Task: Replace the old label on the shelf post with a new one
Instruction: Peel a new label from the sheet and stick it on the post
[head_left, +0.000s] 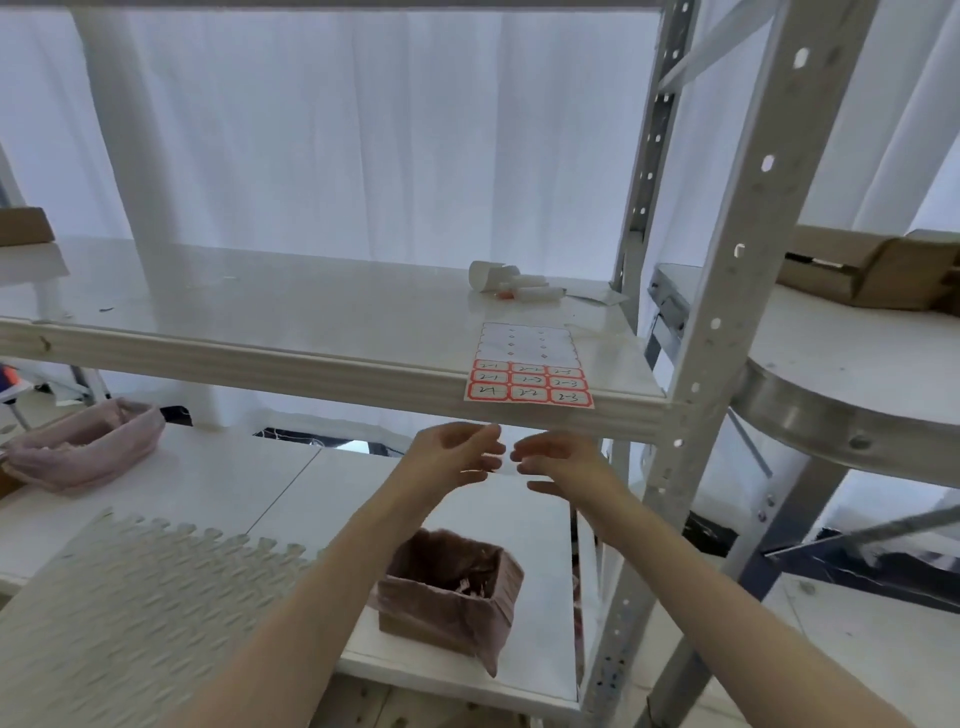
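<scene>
Just above the left hand and right hand, the label sheet is white with tiny red diamonds on its far half. Its near half has three rows of red-bordered white labels with dark handwritten marks. Right of the hands the shelf post is pale grey, dotted with a line of holes; below them is a brown cardboard box lined in dusty pink, and lower left a pale grey mat with a repeating ribbed texture.
</scene>
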